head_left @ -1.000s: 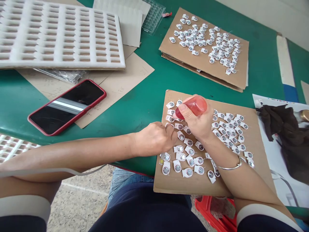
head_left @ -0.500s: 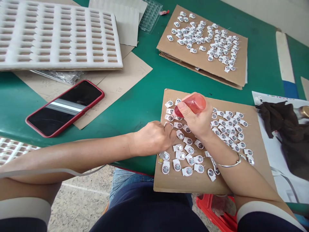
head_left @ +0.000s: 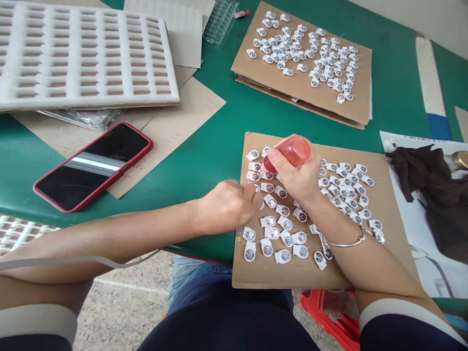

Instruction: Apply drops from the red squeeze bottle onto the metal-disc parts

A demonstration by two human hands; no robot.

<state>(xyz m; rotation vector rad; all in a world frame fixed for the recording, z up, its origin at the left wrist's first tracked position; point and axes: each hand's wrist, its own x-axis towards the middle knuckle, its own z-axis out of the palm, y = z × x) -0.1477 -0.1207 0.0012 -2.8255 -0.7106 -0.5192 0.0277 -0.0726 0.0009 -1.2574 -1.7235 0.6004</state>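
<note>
My right hand (head_left: 300,178) is wrapped around a soft red squeeze bottle (head_left: 290,152), tilted with its lower end toward the board's left side. The bottle's tip is hard to make out among the parts. My left hand (head_left: 230,207) is closed, fingers curled down at the left edge of a brown cardboard sheet (head_left: 292,279); whatever its fingertips hold is hidden. Small round silver parts on white tabs, some with thin wires, lie in loose rows over the sheet. One such part (head_left: 267,187) sits just right of my left fingers.
A second cardboard stack (head_left: 248,68) with similar parts lies farther back. At left are a red-cased phone (head_left: 95,165), brown paper (head_left: 197,102) and a white slotted foam tray (head_left: 84,100). Dark cloth (head_left: 417,170) rests at right; a red stool (head_left: 318,312) stands below.
The whole view has shifted slightly, with the far objects appearing a little further left and higher. Both hands keep nearly the same pose, and the bottle stays in my right hand.
</note>
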